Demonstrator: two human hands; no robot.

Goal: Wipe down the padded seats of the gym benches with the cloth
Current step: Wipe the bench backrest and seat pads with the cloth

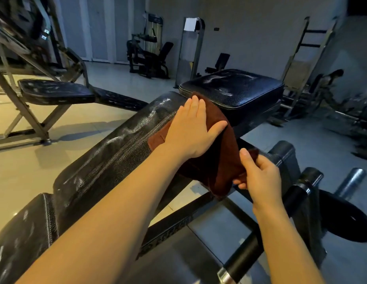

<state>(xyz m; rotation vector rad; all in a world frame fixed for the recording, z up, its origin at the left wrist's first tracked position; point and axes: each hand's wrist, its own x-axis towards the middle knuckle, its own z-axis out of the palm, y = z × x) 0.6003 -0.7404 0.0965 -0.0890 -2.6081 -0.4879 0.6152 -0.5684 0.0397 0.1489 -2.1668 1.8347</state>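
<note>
A long black padded bench back (108, 152) runs from lower left up to the middle, and a square black seat pad (236, 89) sits just beyond its far end. A dark red cloth (217, 158) lies draped over the far end of the long pad and hangs down its right side. My left hand (190, 130) lies flat on top of the cloth, fingers straight, pressing it onto the pad. My right hand (258, 173) pinches the hanging lower corner of the cloth between thumb and fingers, beside the bench.
The bench's black steel frame (178, 220) and foam rollers (285, 154) stand to the right below my right hand. Another black bench (55, 91) on a grey frame stands at left. Gym machines (147, 54) line the far wall on a tiled floor.
</note>
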